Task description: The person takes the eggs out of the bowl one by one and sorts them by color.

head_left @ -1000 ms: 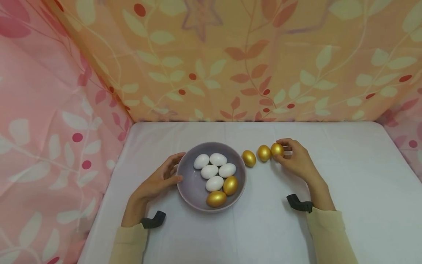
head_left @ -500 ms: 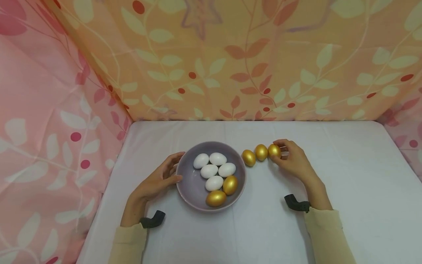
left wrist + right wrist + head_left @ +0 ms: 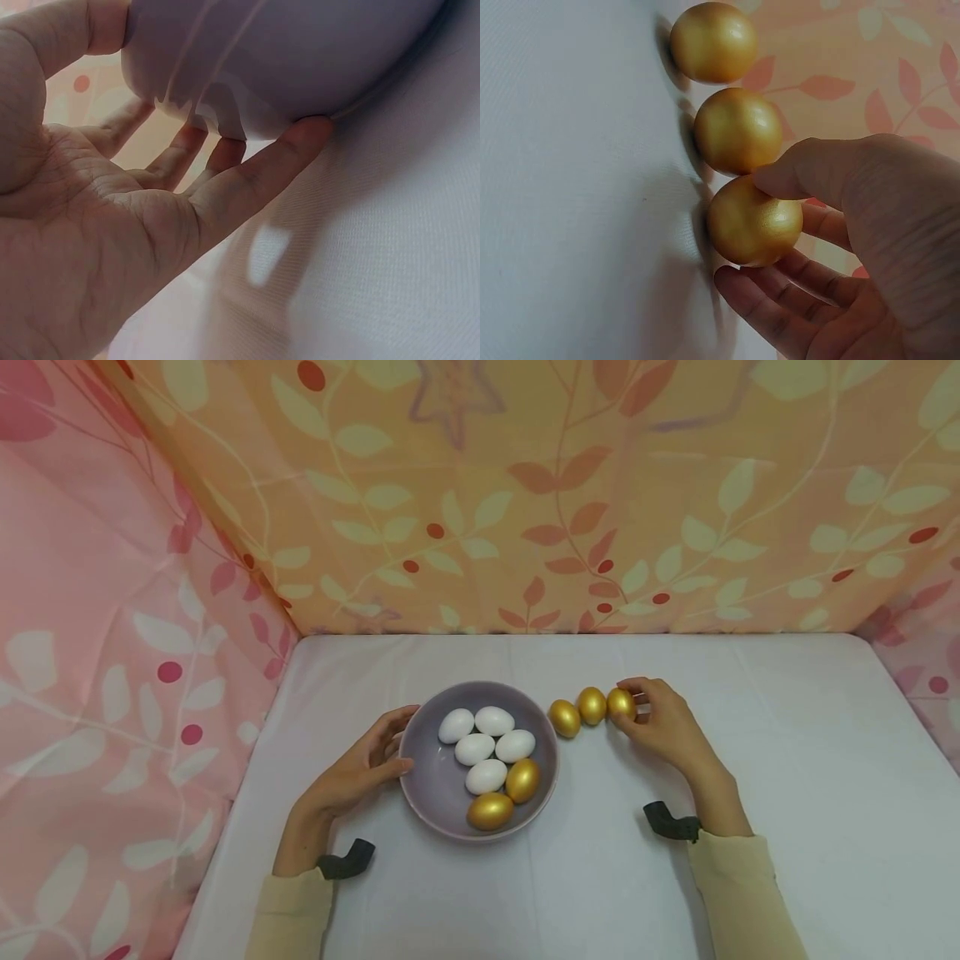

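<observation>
Left hand [image 3: 358, 770] holds the left side of the purple bowl [image 3: 433, 789], thumb at the rim, fingers against the outer wall. Right hand [image 3: 667, 722] grips the end gold egg [image 3: 620, 704] between thumb and fingers. That egg sits on the white cloth [image 3: 810, 793], right of the bowl, last in a row with 2 other gold eggs [image 3: 592, 706]; the nearest lies just beside the rim. Bowl contents: 5 white eggs [image 3: 475, 749], 2 inner gold eggs [image 3: 491, 811], the latter toward the near right wall.
</observation>
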Demonstrator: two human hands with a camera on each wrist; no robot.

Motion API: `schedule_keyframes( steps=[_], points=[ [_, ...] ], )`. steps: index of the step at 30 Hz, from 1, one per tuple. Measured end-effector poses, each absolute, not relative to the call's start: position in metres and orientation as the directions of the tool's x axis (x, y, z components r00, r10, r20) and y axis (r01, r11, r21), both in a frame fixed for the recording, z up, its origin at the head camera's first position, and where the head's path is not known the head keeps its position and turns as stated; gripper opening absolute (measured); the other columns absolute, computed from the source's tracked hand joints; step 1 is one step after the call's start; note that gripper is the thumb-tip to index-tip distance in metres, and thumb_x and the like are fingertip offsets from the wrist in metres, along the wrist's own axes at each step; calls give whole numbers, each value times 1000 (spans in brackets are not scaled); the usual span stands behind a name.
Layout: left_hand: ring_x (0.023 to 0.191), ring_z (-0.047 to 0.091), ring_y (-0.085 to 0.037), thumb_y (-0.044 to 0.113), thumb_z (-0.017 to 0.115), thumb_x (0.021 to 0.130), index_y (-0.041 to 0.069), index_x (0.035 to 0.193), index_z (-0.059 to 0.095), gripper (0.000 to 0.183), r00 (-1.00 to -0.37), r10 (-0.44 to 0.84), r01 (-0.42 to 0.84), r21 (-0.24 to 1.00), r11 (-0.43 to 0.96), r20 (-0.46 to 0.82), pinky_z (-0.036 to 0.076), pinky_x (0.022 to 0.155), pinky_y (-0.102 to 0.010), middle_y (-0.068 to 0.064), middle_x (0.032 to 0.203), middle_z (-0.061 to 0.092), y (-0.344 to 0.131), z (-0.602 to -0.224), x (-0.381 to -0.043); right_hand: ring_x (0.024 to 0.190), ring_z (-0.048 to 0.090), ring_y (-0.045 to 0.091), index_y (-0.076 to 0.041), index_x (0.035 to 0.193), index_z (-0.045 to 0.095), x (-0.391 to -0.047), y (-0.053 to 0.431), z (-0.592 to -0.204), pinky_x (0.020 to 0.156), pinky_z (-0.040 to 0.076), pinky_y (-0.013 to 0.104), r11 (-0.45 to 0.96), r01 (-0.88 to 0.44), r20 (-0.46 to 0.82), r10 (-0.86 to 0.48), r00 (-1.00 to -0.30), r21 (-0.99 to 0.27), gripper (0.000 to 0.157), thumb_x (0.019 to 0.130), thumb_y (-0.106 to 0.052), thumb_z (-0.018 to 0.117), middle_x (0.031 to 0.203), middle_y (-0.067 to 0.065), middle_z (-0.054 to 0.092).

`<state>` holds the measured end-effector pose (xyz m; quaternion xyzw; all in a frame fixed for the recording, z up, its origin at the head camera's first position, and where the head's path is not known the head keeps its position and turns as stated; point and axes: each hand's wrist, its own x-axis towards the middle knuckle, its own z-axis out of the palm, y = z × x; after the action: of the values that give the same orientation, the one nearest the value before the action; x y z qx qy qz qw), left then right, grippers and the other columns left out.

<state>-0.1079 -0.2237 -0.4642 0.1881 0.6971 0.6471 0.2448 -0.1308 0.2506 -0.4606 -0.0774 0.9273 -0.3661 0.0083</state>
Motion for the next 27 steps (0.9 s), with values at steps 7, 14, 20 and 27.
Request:
schedule_keyframes(
  steps=[7, 14, 20, 27],
  points=[
    [155, 31, -41, -1, 63, 101, 17, 165, 28, 75, -815, 571, -49, 994, 101, -99, 48, 107, -21, -16, 169, 31, -223, -463, -108, 114, 68, 45, 2, 141, 57, -129, 252, -458, 97, 56, 61, 745, -139, 40, -150, -988, -652, 51, 99, -20, 73, 130, 29, 61],
    [155, 32, -38, -2, 62, 101, 17, 165, 28, 75, -816, 569, -53, 994, 99, -100, 48, 107, -22, -15, 169, 32, -223, -462, -107, 115, 66, 47, 1, 145, 55, -130, 252, -453, 101, 54, 62, 753, -133, 40, -141, -989, -644, 54, 100, -24, 73, 131, 30, 60],
    [151, 37, -34, -2, 62, 101, 17, 165, 28, 75, -817, 568, -53, 994, 96, -98, 49, 106, -23, -16, 168, 31, -224, -463, -107, 120, 62, 47, 2, 144, 56, -129, 251, -450, 104, 52, 63, 761, -130, 48, -129, -990, -635, 55, 100, -25, 73, 133, 30, 58],
    [149, 40, -26, -1, 63, 101, 17, 165, 28, 75, -814, 572, -54, 994, 96, -99, 49, 107, -24, -15, 169, 31, -223, -465, -108, 119, 61, 47, 2, 143, 57, -126, 253, -451, 105, 50, 63, 757, -153, 83, -130, -988, -635, 54, 98, -22, 74, 132, 30, 59]
  ],
)
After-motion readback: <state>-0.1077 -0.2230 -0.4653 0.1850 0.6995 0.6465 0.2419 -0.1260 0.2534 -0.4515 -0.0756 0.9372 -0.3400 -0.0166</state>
